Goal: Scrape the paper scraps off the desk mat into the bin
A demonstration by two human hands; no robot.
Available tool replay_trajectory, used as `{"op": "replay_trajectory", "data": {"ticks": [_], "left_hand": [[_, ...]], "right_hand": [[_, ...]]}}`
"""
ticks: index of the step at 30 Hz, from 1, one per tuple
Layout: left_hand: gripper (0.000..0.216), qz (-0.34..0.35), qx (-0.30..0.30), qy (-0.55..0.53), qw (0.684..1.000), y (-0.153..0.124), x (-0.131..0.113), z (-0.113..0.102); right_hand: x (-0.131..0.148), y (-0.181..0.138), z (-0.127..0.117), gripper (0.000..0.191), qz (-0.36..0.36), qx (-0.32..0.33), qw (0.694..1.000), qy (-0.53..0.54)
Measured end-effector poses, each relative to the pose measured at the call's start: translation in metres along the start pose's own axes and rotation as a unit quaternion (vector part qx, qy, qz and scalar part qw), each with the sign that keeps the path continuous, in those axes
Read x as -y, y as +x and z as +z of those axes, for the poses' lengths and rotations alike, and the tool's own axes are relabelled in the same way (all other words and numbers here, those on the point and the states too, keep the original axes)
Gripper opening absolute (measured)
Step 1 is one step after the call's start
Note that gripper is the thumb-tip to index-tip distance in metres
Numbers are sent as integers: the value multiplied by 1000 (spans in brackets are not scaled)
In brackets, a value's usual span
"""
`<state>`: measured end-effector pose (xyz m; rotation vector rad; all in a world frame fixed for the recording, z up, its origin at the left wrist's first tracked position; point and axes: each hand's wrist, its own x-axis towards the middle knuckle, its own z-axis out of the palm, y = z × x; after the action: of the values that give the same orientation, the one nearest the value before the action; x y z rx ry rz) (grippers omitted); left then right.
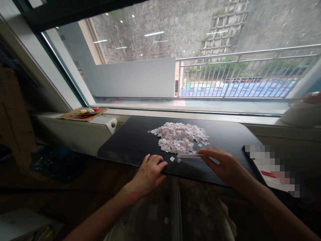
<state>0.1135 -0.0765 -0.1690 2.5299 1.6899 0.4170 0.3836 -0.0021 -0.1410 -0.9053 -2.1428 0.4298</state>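
Note:
A heap of small pink and white paper scraps lies on a dark tabletop by the window. My left hand rests at the table's front edge with its fingers curled over it, holding nothing visible. My right hand lies flat on the table, fingertips touching a thin pale strip just in front of the heap. Two loose scraps lie between the hands.
A white radiator stands left of the table, with a brown sheet and small coloured items on top. Printed paper lies at the table's right end. A white rounded object sits on the sill at right. Cardboard boxes stand far left.

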Motion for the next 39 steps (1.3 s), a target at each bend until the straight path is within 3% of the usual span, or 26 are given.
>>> {"op": "replay_trajectory", "data": {"ticks": [4, 8, 13, 19, 23, 28, 39], "left_hand": [[39, 5, -42, -31, 999, 2, 12, 12], [37, 6, -45, -48, 998, 2, 13, 15], [38, 0, -33, -60, 998, 3, 14, 8], [38, -20, -41, -67, 997, -1, 24, 2], [39, -18, -49, -104, 993, 1, 32, 1], [20, -5, -31, -193, 981, 8, 44, -5], [16, -20, -55, -236, 970, 8, 49, 1]], "right_hand": [[-4, 1, 1, 24, 2, 15, 1000, -2], [-2, -6, -6, 23, 7, 24, 1000, -9], [1, -29, -6, 22, 33, -34, 998, -42], [18, -55, 13, 21, 25, -81, 996, -15], [27, -57, 21, 24, 5, -62, 998, 4], [28, -58, 26, 27, -1, -65, 998, 6], [39, -62, 30, 27, -9, -84, 996, -18]]}}
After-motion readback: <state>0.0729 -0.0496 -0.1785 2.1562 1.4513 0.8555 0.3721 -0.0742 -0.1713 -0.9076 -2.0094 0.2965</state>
